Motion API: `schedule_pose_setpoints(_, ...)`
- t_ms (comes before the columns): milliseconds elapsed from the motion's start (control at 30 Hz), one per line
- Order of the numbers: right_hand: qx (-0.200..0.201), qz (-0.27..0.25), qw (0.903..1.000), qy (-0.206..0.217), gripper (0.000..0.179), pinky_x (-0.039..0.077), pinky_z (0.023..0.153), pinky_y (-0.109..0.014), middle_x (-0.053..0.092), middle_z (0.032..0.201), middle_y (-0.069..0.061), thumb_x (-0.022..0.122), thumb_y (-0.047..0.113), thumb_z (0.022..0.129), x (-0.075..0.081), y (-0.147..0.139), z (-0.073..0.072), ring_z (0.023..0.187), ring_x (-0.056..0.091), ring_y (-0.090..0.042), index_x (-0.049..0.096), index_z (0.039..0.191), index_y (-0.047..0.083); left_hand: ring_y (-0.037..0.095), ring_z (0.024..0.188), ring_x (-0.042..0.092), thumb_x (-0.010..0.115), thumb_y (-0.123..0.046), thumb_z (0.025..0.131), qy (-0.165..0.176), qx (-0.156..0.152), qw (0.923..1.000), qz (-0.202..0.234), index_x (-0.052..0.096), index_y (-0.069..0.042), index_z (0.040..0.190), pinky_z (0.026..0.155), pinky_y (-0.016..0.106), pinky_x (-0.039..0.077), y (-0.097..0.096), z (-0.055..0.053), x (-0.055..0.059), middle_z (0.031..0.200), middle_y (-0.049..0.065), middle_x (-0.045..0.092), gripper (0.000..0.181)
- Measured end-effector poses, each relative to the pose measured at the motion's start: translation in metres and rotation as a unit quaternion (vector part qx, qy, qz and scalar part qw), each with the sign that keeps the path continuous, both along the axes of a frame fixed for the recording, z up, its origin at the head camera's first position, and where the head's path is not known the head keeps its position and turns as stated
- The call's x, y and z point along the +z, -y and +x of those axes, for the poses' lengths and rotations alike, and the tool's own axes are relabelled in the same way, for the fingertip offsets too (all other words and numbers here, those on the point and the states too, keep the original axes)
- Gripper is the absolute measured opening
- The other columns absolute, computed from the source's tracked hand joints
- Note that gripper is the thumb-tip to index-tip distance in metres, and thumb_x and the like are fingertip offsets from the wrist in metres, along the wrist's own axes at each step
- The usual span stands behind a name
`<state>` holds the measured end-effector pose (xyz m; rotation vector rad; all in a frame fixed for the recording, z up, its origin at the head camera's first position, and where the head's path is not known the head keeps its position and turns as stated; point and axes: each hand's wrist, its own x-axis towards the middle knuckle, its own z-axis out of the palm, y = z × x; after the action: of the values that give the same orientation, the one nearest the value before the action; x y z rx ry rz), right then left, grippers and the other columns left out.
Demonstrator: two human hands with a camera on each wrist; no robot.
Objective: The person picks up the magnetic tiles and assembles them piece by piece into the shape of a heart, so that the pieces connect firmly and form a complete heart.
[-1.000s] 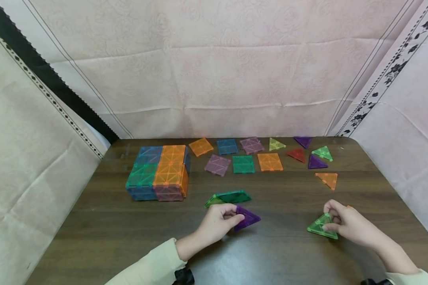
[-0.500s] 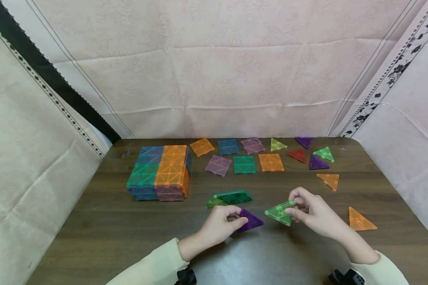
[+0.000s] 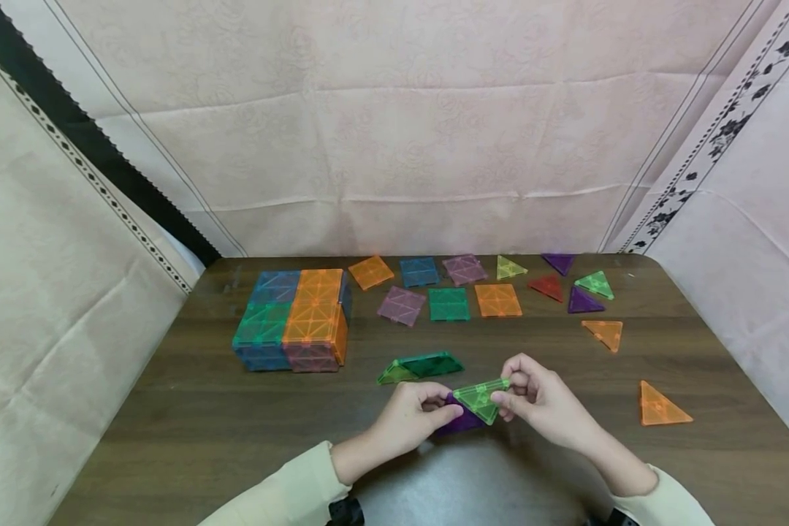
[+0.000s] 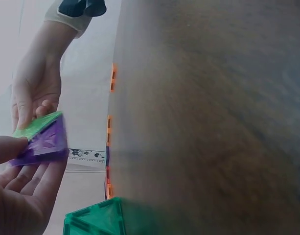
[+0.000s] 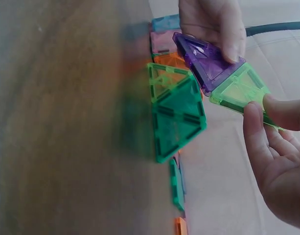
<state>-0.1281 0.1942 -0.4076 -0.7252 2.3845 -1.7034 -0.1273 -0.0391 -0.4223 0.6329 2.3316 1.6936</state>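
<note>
My left hand (image 3: 404,424) pinches a purple triangular magnetic tile (image 3: 459,425) between thumb and fingers, over the table's near middle. From the right, my right hand (image 3: 549,405) pinches a light green triangular magnetic tile (image 3: 478,400). The green tile overlaps the purple one in the head view. In the right wrist view, an edge of the purple tile (image 5: 208,63) meets an edge of the green tile (image 5: 243,87). Just beyond the left hand, a joined piece of dark green and light green triangles (image 3: 432,364) stands tilted on the table.
A block of blue, green, orange and purple square tiles (image 3: 312,314) stands at left. Loose square tiles (image 3: 450,304) lie in the far middle. Small triangles (image 3: 585,299) lie at far right, with an orange triangle (image 3: 660,408) nearer. Cloth (image 3: 434,146) hangs behind.
My right hand has carried the green tile leftward to the purple tile, uncovering the orange triangle at right. My left hand has shifted slightly right, still holding the purple tile.
</note>
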Motion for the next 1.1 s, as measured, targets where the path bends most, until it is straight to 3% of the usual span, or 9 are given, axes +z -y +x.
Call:
schedule_pose_setpoints(267,0.02,0.018,0.9995,-0.016,0.021,0.057,0.063,-0.033,0.067,0.086,-0.013,0.064,0.004,0.091,-0.002,-0.006,0.004,0.073,0.066,-0.014,0.05,0.106,-0.002,-0.001,0.061,0.054,0.071,-0.012,0.088,-0.011,-0.004,0.9999,0.002,0.074,-0.003,0.088,0.055,0.015,0.046,0.0,-0.001,-0.002,0.083,0.006,0.072,0.01)
schedule_pose_setpoints(400,-0.004,0.06,0.9957,-0.07,0.029,0.055,0.068,-0.027,0.069,0.094,-0.01,0.07,0.004,0.086,-0.005,-0.024,0.005,0.08,0.065,-0.007,0.056,0.112,0.004,-0.002,0.06,0.053,0.071,-0.013,0.088,-0.011,-0.002,0.9999,-0.008,0.074,-0.004,0.088,0.055,0.016,0.045,0.002,-0.001,-0.003,0.084,0.005,0.072,0.01)
schedule_pose_setpoints(500,-0.036,0.094,0.9875,-0.122,0.035,0.053,0.07,-0.024,0.07,0.093,-0.007,0.075,0.003,0.081,-0.008,-0.042,0.006,0.08,0.064,-0.005,0.059,0.112,0.007,-0.002,0.058,0.049,0.071,-0.013,0.088,-0.016,0.001,0.9998,-0.014,0.074,-0.005,0.088,0.054,0.016,0.044,0.005,-0.001,-0.003,0.083,0.004,0.072,0.009)
schedule_pose_setpoints(600,-0.071,0.122,0.9791,-0.147,0.04,0.051,0.073,-0.019,0.07,0.092,-0.003,0.079,0.002,0.076,-0.012,-0.065,0.007,0.08,0.064,-0.005,0.061,0.111,0.008,-0.002,0.059,0.05,0.071,-0.014,0.088,-0.023,0.004,0.9995,-0.021,0.075,-0.006,0.088,0.055,0.016,0.044,0.007,-0.001,-0.003,0.084,0.004,0.072,0.009)
schedule_pose_setpoints(767,-0.136,0.164,0.9676,-0.136,0.045,0.046,0.074,-0.012,0.07,0.093,0.004,0.082,0.004,0.072,-0.019,-0.11,0.011,0.084,0.062,0.0,0.062,0.112,0.005,-0.002,0.064,0.054,0.071,-0.014,0.088,-0.037,0.006,0.999,-0.026,0.075,-0.006,0.088,0.059,0.017,0.048,0.008,-0.001,-0.004,0.087,0.004,0.073,0.008)
schedule_pose_setpoints(967,-0.194,0.228,0.9484,-0.103,0.05,0.041,0.071,-0.011,0.065,0.099,0.014,0.085,0.013,0.072,-0.031,-0.158,0.016,0.089,0.052,0.008,0.062,0.116,0.005,-0.002,0.063,0.053,0.071,-0.012,0.088,-0.046,0.002,0.9987,-0.022,0.074,-0.005,0.088,0.058,0.017,0.048,0.011,-0.002,-0.007,0.086,0.004,0.073,0.008)
schedule_pose_setpoints(1100,-0.202,0.255,0.9425,-0.079,0.058,0.036,0.073,-0.008,0.06,0.109,-0.001,0.085,0.016,0.072,-0.04,-0.181,0.015,0.092,0.043,0.015,0.059,0.121,0.003,-0.002,0.063,0.053,0.071,-0.012,0.087,-0.048,0.003,0.9987,-0.016,0.074,-0.004,0.088,0.058,0.018,0.048,0.014,-0.002,-0.008,0.085,0.006,0.072,0.009)
